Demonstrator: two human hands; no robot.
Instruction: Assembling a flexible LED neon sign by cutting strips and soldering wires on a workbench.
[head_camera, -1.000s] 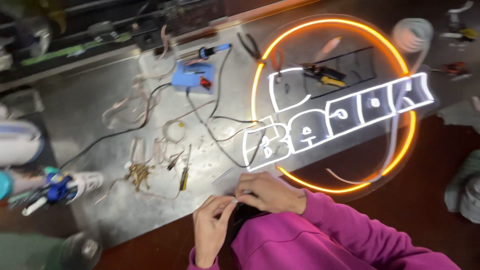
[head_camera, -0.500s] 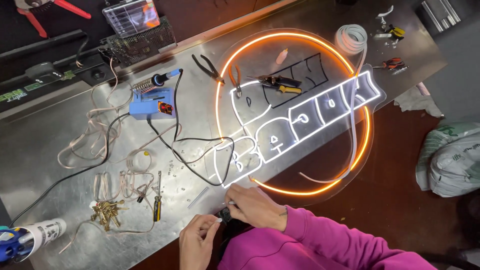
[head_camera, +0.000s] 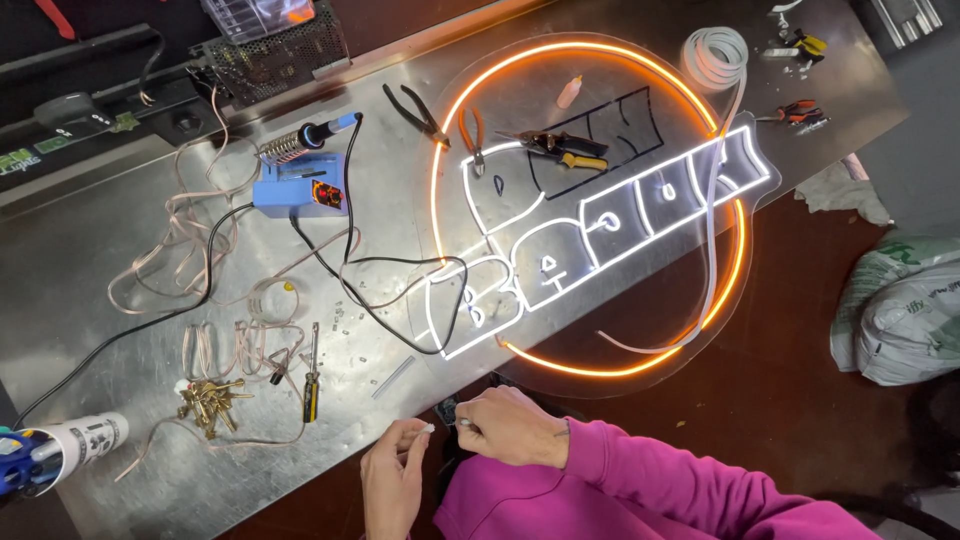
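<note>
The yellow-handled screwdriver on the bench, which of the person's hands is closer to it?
Left. The left hand is just below and right of the yellow-handled screwdriver; the right hand is farther right, near the lit sign's lower edge.

pinched item: too small to tell, between left hand (head_camera: 392, 480) and right hand (head_camera: 508, 428)
tube (head_camera: 60, 450): cut off at left edge
</note>
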